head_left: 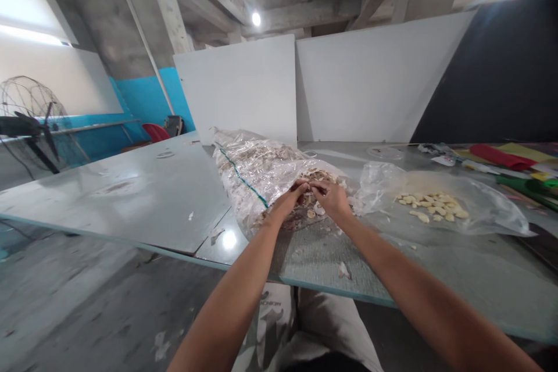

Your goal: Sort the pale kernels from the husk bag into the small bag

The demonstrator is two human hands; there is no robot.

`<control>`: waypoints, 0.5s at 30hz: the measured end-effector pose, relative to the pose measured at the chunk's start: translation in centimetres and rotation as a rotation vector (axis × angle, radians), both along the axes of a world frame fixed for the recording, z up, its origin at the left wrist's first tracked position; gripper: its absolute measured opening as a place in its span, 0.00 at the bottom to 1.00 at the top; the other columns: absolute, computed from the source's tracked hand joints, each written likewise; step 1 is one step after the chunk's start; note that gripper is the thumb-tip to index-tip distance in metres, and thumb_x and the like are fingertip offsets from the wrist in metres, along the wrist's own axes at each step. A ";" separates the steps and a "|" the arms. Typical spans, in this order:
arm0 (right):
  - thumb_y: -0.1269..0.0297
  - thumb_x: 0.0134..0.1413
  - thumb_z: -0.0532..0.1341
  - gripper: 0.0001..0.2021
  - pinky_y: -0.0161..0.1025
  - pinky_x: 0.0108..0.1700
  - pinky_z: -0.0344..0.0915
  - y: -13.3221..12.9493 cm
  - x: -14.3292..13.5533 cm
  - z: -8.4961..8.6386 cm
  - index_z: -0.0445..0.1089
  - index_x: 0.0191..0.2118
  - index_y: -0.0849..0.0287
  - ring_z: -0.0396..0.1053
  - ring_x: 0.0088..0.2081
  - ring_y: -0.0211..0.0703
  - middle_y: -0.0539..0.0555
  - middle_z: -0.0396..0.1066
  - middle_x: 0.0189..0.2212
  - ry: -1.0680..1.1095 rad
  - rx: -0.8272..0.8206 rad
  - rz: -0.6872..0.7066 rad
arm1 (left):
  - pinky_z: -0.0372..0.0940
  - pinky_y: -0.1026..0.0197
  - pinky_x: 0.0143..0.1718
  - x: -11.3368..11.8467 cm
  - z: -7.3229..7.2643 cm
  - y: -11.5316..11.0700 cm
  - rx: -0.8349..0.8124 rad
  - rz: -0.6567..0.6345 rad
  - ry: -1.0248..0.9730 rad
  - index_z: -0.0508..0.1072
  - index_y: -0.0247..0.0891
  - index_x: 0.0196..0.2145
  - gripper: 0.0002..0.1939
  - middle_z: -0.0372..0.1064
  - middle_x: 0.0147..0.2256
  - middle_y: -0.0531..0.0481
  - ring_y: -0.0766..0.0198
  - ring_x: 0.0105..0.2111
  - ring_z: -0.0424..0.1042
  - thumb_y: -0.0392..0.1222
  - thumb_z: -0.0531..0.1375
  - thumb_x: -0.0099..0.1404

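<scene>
My left hand (297,193) and my right hand (331,196) meet fingertip to fingertip, both closed in a pinch. Whatever is between the fingers is too small to make out. Below them is a heap of brown and white papery skins (311,214), spilling from the mouth of a large clear plastic bag (248,168) stuffed with similar skins. A blue-green cord (244,180) runs along that bag. To the right, a second clear plastic bag (492,200) lies flat, holding many pale yellow pieces (436,204) that look like peeled garlic cloves.
The grey table (165,209) has scraps of skin (343,271) near its front edge. Red rolled material (501,157) and green material (527,189) lie at the far right. White panels (244,87) stand behind the table. A fan (37,122) is at the left.
</scene>
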State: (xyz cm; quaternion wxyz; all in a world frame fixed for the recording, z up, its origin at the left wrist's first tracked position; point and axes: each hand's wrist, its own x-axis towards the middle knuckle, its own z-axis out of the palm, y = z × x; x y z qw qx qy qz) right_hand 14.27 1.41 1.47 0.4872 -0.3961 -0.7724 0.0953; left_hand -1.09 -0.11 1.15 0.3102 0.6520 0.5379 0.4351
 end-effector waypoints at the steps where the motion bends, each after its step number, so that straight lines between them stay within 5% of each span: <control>1: 0.66 0.50 0.55 0.12 0.39 0.43 0.64 0.0 0.0 0.0 0.74 0.38 0.57 0.70 0.39 0.43 0.54 0.73 0.37 0.001 0.006 -0.006 | 0.56 0.64 0.30 0.1 -0.1 0.1 0.010 -0.016 -0.020 0.72 0.41 0.39 0.24 0.64 0.21 0.54 0.64 0.26 0.63 0.60 0.48 0.58; 15: 0.64 0.50 0.56 0.13 0.34 0.38 0.64 0.0 0.2 0.1 0.75 0.39 0.56 0.71 0.33 0.41 0.52 0.75 0.35 -0.057 -0.097 -0.069 | 0.52 0.67 0.23 0.3 -0.8 1.4 0.058 -0.250 -0.314 0.69 0.39 0.36 0.17 0.57 0.20 0.57 0.71 0.20 0.55 0.53 0.58 0.53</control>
